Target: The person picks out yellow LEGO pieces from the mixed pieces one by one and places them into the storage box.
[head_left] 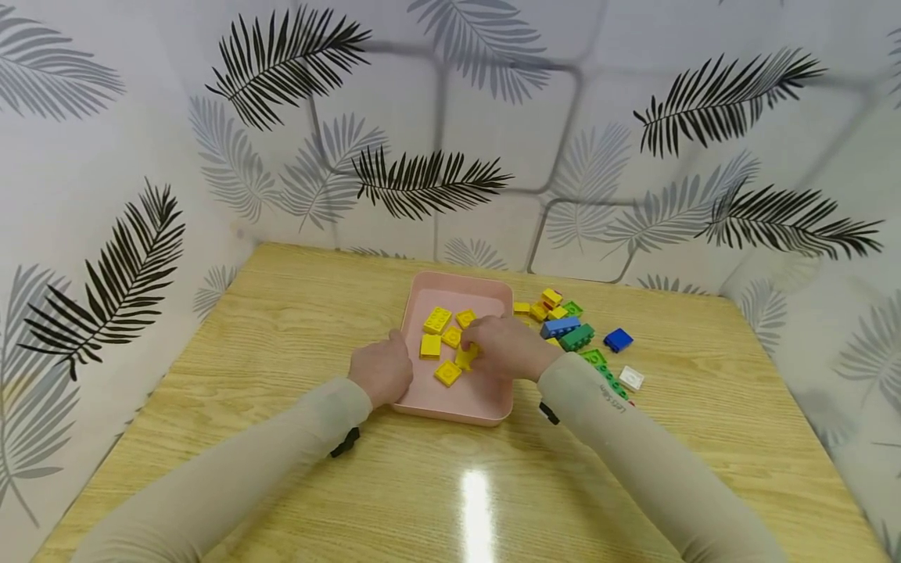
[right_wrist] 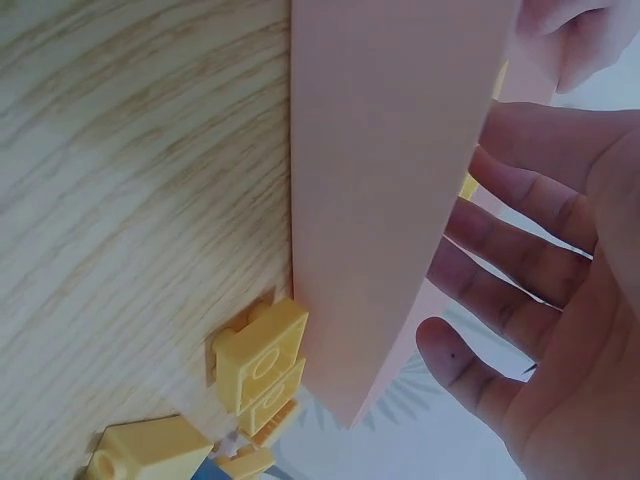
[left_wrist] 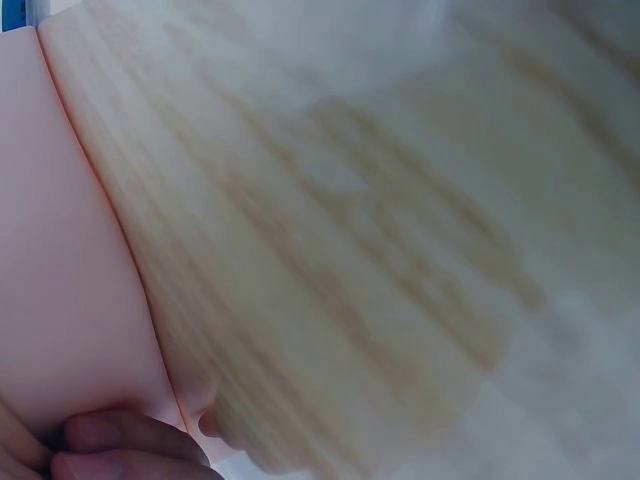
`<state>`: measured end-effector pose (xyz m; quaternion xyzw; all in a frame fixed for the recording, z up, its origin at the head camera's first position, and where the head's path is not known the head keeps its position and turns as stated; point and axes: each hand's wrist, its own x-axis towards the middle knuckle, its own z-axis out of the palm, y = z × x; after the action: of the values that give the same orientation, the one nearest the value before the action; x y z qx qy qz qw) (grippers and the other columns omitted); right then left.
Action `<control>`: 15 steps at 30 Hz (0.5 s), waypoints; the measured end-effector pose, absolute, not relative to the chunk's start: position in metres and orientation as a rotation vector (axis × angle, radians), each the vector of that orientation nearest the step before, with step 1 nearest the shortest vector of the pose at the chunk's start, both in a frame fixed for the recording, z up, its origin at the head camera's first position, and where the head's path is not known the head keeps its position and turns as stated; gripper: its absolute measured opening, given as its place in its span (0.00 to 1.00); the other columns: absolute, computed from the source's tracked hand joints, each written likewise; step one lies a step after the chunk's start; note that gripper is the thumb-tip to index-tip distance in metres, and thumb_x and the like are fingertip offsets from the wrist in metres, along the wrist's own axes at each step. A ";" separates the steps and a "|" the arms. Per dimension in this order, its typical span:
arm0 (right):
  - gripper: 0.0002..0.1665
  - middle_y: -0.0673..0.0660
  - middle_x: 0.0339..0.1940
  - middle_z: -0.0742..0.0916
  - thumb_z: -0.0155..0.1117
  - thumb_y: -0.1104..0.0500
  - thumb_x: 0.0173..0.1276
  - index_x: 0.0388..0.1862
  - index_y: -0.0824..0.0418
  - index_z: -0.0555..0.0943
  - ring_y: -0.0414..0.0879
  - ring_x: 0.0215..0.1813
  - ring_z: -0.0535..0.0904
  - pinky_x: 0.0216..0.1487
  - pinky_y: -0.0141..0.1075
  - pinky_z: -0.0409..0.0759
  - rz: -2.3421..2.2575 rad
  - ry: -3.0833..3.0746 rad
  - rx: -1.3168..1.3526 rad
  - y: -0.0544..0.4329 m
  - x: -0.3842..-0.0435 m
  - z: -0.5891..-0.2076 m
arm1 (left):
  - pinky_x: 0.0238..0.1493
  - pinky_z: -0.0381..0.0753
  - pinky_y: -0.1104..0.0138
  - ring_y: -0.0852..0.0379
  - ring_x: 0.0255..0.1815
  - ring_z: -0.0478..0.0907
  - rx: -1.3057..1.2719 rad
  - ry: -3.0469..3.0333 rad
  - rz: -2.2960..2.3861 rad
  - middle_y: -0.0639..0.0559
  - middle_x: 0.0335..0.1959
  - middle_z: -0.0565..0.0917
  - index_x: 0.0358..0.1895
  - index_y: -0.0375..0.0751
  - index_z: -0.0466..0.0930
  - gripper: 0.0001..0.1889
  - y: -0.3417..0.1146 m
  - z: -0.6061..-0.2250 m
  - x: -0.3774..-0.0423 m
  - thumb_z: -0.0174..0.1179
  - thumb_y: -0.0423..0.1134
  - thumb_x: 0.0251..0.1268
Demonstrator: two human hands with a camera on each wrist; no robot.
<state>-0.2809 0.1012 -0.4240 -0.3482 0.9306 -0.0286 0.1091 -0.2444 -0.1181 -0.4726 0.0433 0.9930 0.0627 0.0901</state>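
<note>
A pink plastic tray (head_left: 486, 407) stands on the wooden table with several yellow toy building bricks (head_left: 437, 320) lying loose in it. My left hand (head_left: 383, 369) grips the tray's left wall; the left wrist view shows curled fingers (left_wrist: 130, 445) at its edge. Over the right wall reaches my right hand (head_left: 508, 344), its fingertips at a tilted yellow brick (head_left: 465, 358) that it seems to pinch just above the tray floor. The right wrist view shows the fingers (right_wrist: 525, 255) stretched past the wall, their tips partly hidden behind it.
Right of the tray lies a loose pile of bricks, among them a light blue one (head_left: 561, 327), a dark green one (head_left: 578, 337) and several yellow ones (right_wrist: 262, 350) close to the tray wall. A blue brick (head_left: 619, 339) and a white brick (head_left: 631, 378) lie further right. Patterned wall covering (head_left: 486, 125) rises behind the table.
</note>
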 end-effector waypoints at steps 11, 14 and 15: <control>0.14 0.49 0.52 0.87 0.70 0.53 0.69 0.52 0.52 0.86 0.45 0.51 0.83 0.57 0.41 0.81 -0.161 2.808 -0.988 0.125 -0.280 -0.416 | 0.23 0.80 0.59 0.56 0.19 0.77 0.143 2.958 0.161 0.47 0.21 0.78 0.67 0.25 0.64 0.27 -0.118 -0.474 -0.244 0.51 0.42 0.75; 0.12 0.51 0.50 0.87 0.68 0.54 0.70 0.50 0.54 0.86 0.47 0.47 0.84 0.52 0.41 0.82 -0.219 2.829 -1.014 0.136 -0.280 -0.412 | 0.22 0.80 0.60 0.56 0.19 0.77 0.139 2.947 0.167 0.47 0.21 0.78 0.69 0.25 0.62 0.28 -0.118 -0.474 -0.244 0.50 0.42 0.75; 0.12 0.51 0.49 0.87 0.68 0.54 0.70 0.50 0.55 0.86 0.47 0.47 0.84 0.51 0.41 0.83 -0.230 2.837 -1.016 0.141 -0.280 -0.410 | 0.22 0.79 0.60 0.55 0.19 0.77 0.136 2.942 0.173 0.47 0.22 0.78 0.70 0.25 0.61 0.29 -0.117 -0.474 -0.244 0.50 0.42 0.75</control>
<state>-0.2804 0.1407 -0.4103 -0.3354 0.9371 -0.0760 0.0598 -0.2444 -0.1173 -0.4735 0.0460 0.9927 0.0584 0.0953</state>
